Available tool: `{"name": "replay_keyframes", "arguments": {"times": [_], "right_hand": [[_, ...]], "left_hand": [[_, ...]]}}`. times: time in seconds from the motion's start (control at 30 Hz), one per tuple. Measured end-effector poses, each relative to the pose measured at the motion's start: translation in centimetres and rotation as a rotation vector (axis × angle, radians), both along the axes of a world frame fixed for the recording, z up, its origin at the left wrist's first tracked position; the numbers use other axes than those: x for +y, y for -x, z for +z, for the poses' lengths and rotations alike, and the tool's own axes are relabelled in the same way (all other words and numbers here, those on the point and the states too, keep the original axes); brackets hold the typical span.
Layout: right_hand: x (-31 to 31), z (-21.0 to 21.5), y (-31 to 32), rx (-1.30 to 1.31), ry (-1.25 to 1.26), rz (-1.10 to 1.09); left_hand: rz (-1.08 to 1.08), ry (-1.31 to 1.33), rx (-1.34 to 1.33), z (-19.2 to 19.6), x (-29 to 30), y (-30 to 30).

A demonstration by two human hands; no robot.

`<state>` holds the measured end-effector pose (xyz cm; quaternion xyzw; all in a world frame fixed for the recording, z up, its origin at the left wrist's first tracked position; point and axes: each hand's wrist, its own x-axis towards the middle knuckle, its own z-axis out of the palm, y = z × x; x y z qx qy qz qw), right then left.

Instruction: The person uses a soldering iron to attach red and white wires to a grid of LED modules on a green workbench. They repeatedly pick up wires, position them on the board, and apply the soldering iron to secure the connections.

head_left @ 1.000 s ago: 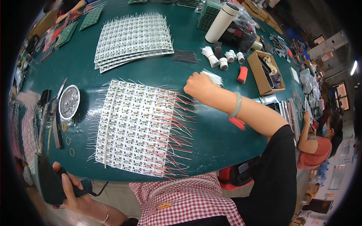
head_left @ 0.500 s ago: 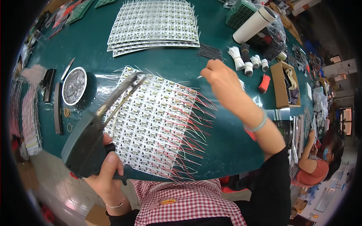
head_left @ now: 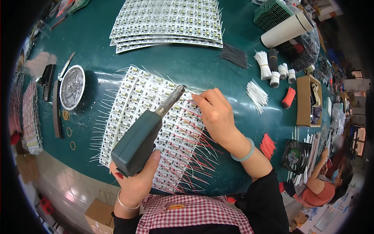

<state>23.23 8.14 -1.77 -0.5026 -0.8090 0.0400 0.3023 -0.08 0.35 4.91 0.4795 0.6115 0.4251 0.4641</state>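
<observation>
My left hand [head_left: 139, 180] is closed around the grip of a dark green soldering gun [head_left: 136, 142]. The gun's metal tip reaches the upper right edge of a white circuit board panel [head_left: 113, 140] lying flat on the table. At that same edge my right hand [head_left: 216, 113] pinches a thin white wire [head_left: 192, 93], its end close to the tip; whether they touch I cannot make out. Many small components cover the panel. White wires stick out along its left side, and red and white wires [head_left: 196, 156] along its right.
More panels [head_left: 167, 23] are stacked at the far side. Loose white wires [head_left: 257, 95], black wires [head_left: 234, 55] and red wires [head_left: 267, 146] lie to the right, near a cardboard box [head_left: 307, 101]. A foil-lined bowl [head_left: 72, 87] stands left. A co-worker [head_left: 317, 187] sits at right.
The soldering gun has swung right and down over the panel, its tip now at the right edge. My right hand has come down from beside the black wires to that edge with the white wire.
</observation>
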Motion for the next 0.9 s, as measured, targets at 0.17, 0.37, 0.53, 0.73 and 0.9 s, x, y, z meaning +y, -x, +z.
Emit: {"name": "replay_keyframes", "arguments": {"times": [0.17, 0.37, 0.53, 0.73, 0.9], "right_hand": [[-0.1, 0.1, -0.1, -0.012, -0.006, 0.007], [-0.1, 0.2, -0.1, -0.017, -0.008, 0.022], [-0.1, 0.5, 0.3, -0.016, -0.013, 0.027], [-0.1, 0.2, 0.3, -0.019, -0.018, 0.011], [-0.2, -0.2, 0.3, 0.018, -0.023, 0.005]], "left_hand": [[-0.032, -0.037, 0.047, -0.5, 0.6, -0.7], [-0.089, -0.04, 0.125, -0.8, 1.3, -0.7], [-0.102, -0.108, 0.113, -1.0, 1.9, -1.1], [-0.106, -0.096, 0.101, -1.1, 2.1, -1.3], [-0.118, -0.11, 0.129, -1.1, 2.2, -1.3]]}}
